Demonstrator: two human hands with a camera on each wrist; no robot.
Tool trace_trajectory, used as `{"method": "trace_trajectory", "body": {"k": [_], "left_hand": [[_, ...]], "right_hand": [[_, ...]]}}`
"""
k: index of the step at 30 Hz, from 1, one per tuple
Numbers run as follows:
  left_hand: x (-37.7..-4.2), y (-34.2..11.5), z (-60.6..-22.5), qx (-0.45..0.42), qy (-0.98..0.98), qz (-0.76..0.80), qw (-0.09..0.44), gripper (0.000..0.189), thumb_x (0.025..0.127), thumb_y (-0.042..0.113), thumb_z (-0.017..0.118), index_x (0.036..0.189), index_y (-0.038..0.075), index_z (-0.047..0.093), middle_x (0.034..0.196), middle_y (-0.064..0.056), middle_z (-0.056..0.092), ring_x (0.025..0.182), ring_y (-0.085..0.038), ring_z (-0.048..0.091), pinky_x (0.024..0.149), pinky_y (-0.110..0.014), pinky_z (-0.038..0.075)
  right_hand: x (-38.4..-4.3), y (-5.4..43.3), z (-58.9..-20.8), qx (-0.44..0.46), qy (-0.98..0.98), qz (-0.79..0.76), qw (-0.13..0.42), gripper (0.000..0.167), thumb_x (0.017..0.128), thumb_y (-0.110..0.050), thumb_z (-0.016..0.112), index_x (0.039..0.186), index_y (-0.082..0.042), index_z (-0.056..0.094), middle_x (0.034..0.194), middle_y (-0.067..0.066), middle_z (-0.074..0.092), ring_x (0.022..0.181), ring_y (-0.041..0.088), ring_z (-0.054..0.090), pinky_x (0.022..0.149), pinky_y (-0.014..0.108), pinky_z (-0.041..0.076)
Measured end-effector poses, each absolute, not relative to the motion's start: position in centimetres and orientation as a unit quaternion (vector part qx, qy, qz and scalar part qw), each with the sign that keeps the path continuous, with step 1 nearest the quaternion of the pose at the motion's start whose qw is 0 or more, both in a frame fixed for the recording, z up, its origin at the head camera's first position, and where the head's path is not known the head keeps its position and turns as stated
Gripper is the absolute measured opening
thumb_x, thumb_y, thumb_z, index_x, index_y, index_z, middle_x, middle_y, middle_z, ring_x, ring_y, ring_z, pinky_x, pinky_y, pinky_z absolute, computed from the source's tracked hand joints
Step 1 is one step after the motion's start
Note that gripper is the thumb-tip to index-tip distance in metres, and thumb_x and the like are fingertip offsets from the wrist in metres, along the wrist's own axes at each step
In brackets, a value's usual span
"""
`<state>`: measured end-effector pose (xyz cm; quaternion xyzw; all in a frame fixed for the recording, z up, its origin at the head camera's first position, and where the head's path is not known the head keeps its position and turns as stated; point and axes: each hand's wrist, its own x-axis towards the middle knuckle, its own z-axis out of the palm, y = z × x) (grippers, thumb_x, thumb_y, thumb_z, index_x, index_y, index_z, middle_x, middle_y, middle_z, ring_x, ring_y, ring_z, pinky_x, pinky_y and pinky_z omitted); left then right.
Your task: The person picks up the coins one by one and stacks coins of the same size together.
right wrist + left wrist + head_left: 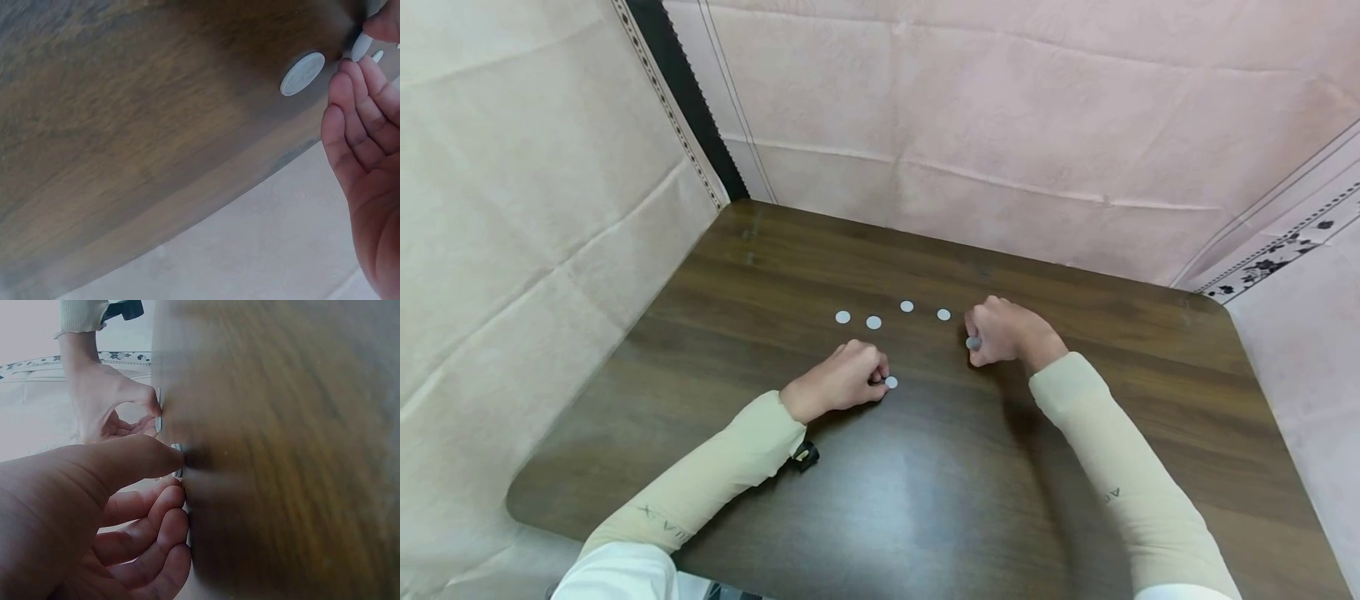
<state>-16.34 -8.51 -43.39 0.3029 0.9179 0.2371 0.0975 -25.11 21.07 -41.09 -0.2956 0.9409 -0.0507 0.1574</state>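
My left hand point(842, 379) rests low over the wooden table point(760, 350), thumb and forefinger pinching the edge of a small silvery coin point(891, 382). Farther right, my right hand point(1003, 329) pinches another coin point(973, 342) between thumb and fingers, close over the tabletop. In the right wrist view this held coin point(361, 47) is tilted, and a coin with a raised rim point(303, 74) lies flat beside the fingertips. The left wrist view shows the left-hand coin point(178, 450) edge-on, partly covered by the thumb.
Several loose coins lie in an uneven row beyond the hands, among them a leftmost coin point(843, 317) and a coin near the right hand point(943, 314). Pale cloth point(985, 125) hangs behind the table. A black device point(806, 456) sits under the left wrist.
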Motion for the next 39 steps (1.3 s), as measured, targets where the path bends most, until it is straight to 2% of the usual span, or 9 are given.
{"method": "trace_trajectory", "body": {"k": [5, 7, 10, 19, 39], "left_hand": [[-16.4, -8.5, -43.4, 0.3, 0.918, 0.239, 0.103, 0.007, 0.094, 0.012, 0.077, 0.096, 0.006, 0.077, 0.086, 0.0, 0.068, 0.074, -0.01, 0.057, 0.07, -0.024, 0.052], [-16.5, -8.5, -43.4, 0.299, 0.917, 0.24, 0.106, 0.007, 0.094, 0.012, 0.077, 0.096, 0.006, 0.076, 0.086, -0.001, 0.068, 0.073, -0.01, 0.057, 0.069, -0.025, 0.052], [-16.6, -8.6, -43.4, 0.299, 0.917, 0.24, 0.106, 0.007, 0.095, 0.013, 0.077, 0.096, 0.006, 0.076, 0.087, -0.001, 0.069, 0.073, -0.01, 0.057, 0.07, -0.025, 0.052], [-16.5, -8.5, -43.4, 0.297, 0.917, 0.243, 0.109, 0.006, 0.095, 0.012, 0.076, 0.096, 0.006, 0.076, 0.087, -0.001, 0.068, 0.072, -0.01, 0.056, 0.069, -0.025, 0.051], [-16.7, -8.5, -43.5, 0.304, 0.916, 0.241, 0.101, 0.005, 0.094, 0.012, 0.077, 0.093, 0.006, 0.075, 0.085, 0.0, 0.067, 0.073, -0.01, 0.057, 0.07, -0.026, 0.052]], "right_hand": [[-24.9, 20.9, -40.9, -0.314, 0.939, -0.038, 0.136, 0.012, 0.078, -0.019, 0.073, 0.079, -0.012, 0.064, 0.067, -0.004, 0.058, 0.057, 0.008, 0.05, 0.059, 0.026, 0.045], [-24.7, 20.8, -40.6, -0.324, 0.937, -0.037, 0.128, 0.014, 0.078, -0.02, 0.074, 0.085, -0.009, 0.067, 0.073, -0.002, 0.065, 0.059, 0.008, 0.055, 0.062, 0.026, 0.05], [-24.4, 20.6, -40.0, -0.334, 0.934, -0.048, 0.119, 0.017, 0.079, -0.019, 0.074, 0.088, -0.007, 0.069, 0.077, 0.0, 0.067, 0.059, 0.008, 0.056, 0.064, 0.027, 0.052], [-23.1, 19.7, -39.1, -0.366, 0.92, -0.068, 0.118, 0.013, 0.079, -0.015, 0.072, 0.086, -0.005, 0.068, 0.065, -0.005, 0.051, 0.056, 0.006, 0.043, 0.062, 0.026, 0.045], [-20.2, 16.2, -40.0, -0.41, 0.899, -0.084, 0.129, 0.011, 0.081, -0.015, 0.073, 0.087, -0.007, 0.069, 0.059, -0.008, 0.051, 0.052, 0.003, 0.044, 0.055, 0.021, 0.044]]}}
